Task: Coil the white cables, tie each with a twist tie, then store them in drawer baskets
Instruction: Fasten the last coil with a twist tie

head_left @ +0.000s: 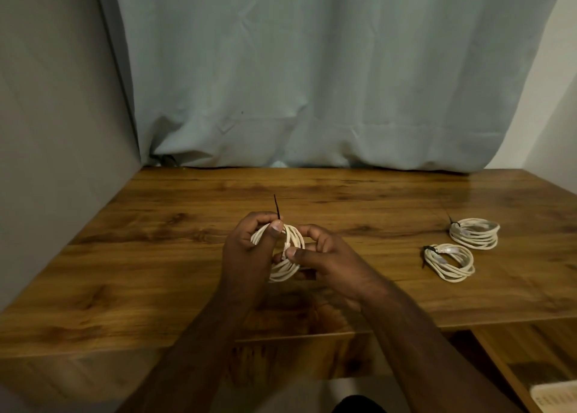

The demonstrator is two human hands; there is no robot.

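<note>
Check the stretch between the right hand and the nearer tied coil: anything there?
Nothing: the head view shows bare table between the right hand and the nearer tied coil.

A white cable [288, 250] is rolled into a round loop and held up above the wooden table [156, 256]. A thin black twist tie [276, 206] sticks up from its top. Two more rolled white cables lie flat on the table, far to the right. The nearer coil [449, 262] and the farther coil [474, 234] each have a black tie around them.
</note>
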